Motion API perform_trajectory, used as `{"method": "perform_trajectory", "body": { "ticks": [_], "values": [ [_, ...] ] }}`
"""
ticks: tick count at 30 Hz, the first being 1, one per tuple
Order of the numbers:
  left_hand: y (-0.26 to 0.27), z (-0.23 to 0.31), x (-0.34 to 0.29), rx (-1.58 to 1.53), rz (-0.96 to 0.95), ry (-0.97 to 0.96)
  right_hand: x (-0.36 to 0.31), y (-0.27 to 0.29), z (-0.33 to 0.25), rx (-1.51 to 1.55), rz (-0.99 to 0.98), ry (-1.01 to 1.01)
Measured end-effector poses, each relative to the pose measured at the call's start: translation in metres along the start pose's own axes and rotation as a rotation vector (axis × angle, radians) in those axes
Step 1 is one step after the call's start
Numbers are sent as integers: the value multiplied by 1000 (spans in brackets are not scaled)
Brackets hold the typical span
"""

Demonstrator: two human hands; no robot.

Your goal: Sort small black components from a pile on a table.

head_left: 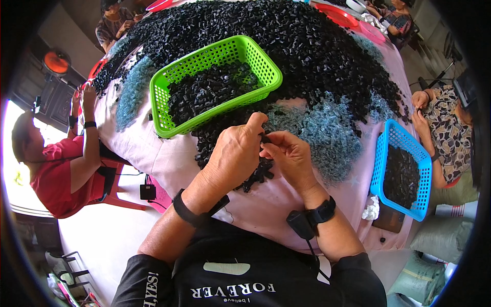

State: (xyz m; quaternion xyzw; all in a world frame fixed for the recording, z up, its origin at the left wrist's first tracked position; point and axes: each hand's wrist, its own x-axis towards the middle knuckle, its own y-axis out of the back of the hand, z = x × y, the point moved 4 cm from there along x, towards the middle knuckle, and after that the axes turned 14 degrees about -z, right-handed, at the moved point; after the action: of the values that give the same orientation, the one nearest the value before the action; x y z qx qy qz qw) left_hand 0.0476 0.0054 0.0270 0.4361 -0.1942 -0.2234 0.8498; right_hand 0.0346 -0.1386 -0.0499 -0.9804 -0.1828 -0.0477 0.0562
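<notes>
Both of my hands meet above the near part of a pink-covered table (pixel 169 158). My left hand (pixel 232 153) is closed with its fingers bent, at a small black piece (pixel 263 139). From the other side, my right hand (pixel 290 155) pinches the same piece between thumb and fingers; its exact shape is partly hidden. Below and around the hands lie loose black pieces (pixel 261 174). Just beyond them stands a green plastic basket (pixel 276 84), partly filled with black pieces. Right of my right hand is a heap of small clear bluish pieces (pixel 330 135).
A large pile of black pieces (pixel 317 46) covers the table's far side. At the right edge stands a blue basket (pixel 377 169) of black pieces. Other people sit around the table, one in red (pixel 64 174) at left. A red stool (pixel 117 194) and full sacks (pixel 442 238) flank it.
</notes>
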Motion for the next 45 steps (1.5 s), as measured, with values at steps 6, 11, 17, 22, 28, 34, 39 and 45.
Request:
{"method": "perform_trajectory", "body": {
  "ticks": [6,11,17,22,28,34,39,45],
  "values": [
    [2,2,4,55,-16,-38,1,-3,0,9,17,56],
    [6,7,8,144,-142,-36,0,-3,-1,21,4,-39],
    [5,12,12,225,-252,14,0,0,1,28,9,-7],
    [2,16,10,212,-277,15,0,0,2,71,-2,-20],
    [1,20,7,204,-208,-40,0,3,2,196,-24,-71],
    [1,14,0,101,-5,-97,-1,9,4,314,21,-11],
    [-15,12,0,79,-8,-112,-2,9,1,295,50,-1],
    [-19,11,1,149,2,-57,-2,10,0,34,66,-14]
  ]
}}
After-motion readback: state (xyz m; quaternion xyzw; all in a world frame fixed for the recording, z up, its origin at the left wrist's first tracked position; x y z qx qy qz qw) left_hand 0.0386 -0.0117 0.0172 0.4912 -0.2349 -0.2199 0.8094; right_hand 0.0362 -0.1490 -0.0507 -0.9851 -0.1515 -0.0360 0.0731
